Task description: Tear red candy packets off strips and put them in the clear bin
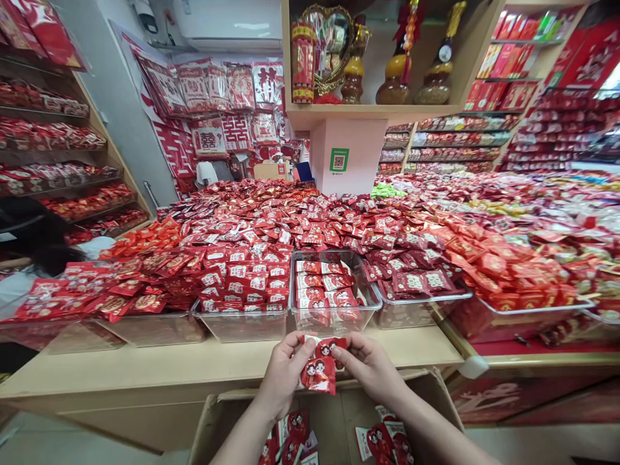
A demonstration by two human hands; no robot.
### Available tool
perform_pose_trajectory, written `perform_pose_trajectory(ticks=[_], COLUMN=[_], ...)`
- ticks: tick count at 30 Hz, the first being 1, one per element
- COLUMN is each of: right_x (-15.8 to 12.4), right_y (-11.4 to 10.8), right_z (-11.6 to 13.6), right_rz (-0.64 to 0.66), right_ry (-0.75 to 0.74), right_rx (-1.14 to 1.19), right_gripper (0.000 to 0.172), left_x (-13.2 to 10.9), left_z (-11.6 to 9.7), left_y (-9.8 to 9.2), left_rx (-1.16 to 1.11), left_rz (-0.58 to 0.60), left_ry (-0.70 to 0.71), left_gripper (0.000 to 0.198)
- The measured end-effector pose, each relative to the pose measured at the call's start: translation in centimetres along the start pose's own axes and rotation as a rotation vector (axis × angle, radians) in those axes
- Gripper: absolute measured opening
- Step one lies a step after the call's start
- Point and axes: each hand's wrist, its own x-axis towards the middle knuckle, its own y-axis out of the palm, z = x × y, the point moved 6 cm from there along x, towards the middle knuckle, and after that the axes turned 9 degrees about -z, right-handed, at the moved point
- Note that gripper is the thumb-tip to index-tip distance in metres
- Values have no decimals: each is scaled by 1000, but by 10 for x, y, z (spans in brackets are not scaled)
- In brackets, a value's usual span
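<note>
Red candy packets (320, 373) printed with cartoon figures are held between both hands, above an open cardboard box. My left hand (285, 368) pinches them at their left side with the thumb on top. On the right side, my right hand (371, 365) grips them, its thumb pressed on the upper packet. Beyond the hands, a clear plastic bin (334, 314) holds rows of similar red and white packets. Inside the cardboard box (334, 413) lie more loose packets (293, 433), in a group at the left and another at the right.
Clear bins heaped with red packets (242, 278) line the counter (145, 368) on both sides. A pillar (339, 155) under a display shelf (378, 115) rises behind them. At the left edge, a person's dark-haired head (33, 232) is partly visible.
</note>
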Motion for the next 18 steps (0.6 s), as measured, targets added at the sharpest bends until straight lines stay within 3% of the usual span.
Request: perform_pose_trajectory(ticks=[7,11,15,18], right_x=[-3,6,51,99], right_y=[-3,-12,-35,-36], right_z=[1,20,51,54], right_rz=[-46,-125,-287,-259], right_ry=[-18,-35,-94,-53], right_rx=[-77,-39,-88,-140], right_gripper=[32,30,26,18], left_x=[-3,-2,0,0], left_z=[-1,-3,-1,-1], left_y=[2,0,-2,-2], left_rx=[-5,-53,-38,13], left_rz=[14,-32,-54,-27], left_ry=[-10,-15,-47,-16], left_gripper=[25,24,21,21])
